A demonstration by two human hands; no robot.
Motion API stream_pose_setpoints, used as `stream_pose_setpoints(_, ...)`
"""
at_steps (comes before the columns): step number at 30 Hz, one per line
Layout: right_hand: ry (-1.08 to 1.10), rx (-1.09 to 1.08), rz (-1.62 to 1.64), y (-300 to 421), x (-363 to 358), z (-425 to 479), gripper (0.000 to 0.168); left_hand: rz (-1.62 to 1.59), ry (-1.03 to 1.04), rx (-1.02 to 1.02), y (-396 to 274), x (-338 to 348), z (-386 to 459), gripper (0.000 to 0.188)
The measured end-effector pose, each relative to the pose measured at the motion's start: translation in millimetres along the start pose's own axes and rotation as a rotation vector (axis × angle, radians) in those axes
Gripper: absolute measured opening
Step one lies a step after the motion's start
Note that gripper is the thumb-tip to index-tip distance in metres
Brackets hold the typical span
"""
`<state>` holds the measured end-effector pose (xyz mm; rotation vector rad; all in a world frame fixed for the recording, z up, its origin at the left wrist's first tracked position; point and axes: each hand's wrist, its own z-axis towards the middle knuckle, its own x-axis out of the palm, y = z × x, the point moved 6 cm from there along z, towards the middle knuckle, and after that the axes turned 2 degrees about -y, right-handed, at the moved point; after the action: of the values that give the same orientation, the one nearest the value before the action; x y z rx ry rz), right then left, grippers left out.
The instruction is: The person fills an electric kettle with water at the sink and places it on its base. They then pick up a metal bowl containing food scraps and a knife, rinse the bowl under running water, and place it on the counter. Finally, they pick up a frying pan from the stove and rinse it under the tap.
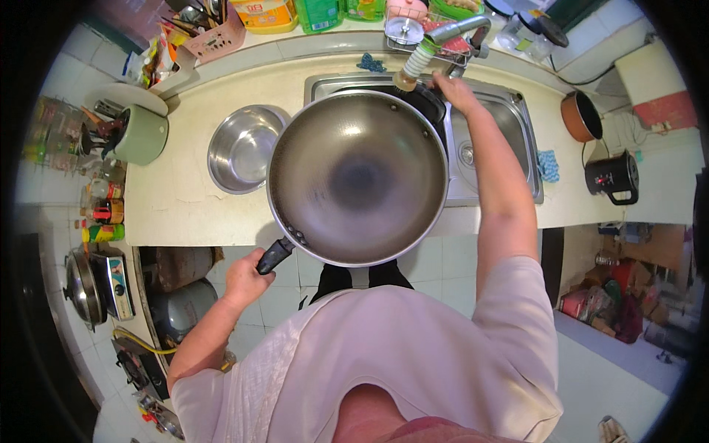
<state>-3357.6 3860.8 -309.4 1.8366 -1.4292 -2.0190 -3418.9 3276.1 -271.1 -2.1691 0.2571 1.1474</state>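
Note:
My left hand (247,278) grips the black handle of a large wok (357,177), which I hold over the counter edge and the left part of the double steel sink (493,127). The wok's dark grey inside faces up. My right hand (451,91) reaches over the sink to just beside the faucet (460,29) and its ribbed hose end (416,65); whether its fingers touch anything cannot be told. Behind the wok, a black object (424,102) shows partly in the sink. A steel bowl (243,149) stands left of the wok.
A green utensil holder (145,135) stands at the left. A blue cloth (371,62) lies behind the sink, another cloth (548,166) at its right. Further right are a brown pot (576,115) and a black electric kettle (612,177). A wire basket (404,33) hangs near the faucet.

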Motion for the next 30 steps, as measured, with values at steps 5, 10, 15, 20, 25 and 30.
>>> stream_pose_setpoints(5,-0.237,-0.122,0.241,-22,-5,-12,0.057,-0.061,-0.033,-0.057,-7,17,6,0.028)
stream_pose_setpoints(10,-0.518,-0.041,0.230,-10,18,-54,0.043,-0.071,-0.020,-0.103,-12,24,12,0.028)
stream_pose_setpoints(15,-0.401,-0.011,0.944,-27,40,-51,0.032,-0.041,-0.070,-0.078,-20,28,25,0.026)
stream_pose_setpoints(20,-0.389,0.013,0.939,-20,30,-65,0.032,0.008,-0.067,-0.067,-15,39,31,0.024)
stream_pose_setpoints(25,-0.426,0.017,0.960,2,8,-88,0.030,0.022,-0.144,0.008,-7,41,38,0.022)
stream_pose_setpoints(30,-0.461,0.072,0.987,-20,14,-104,0.026,0.203,-0.279,0.108,-24,14,45,0.021)
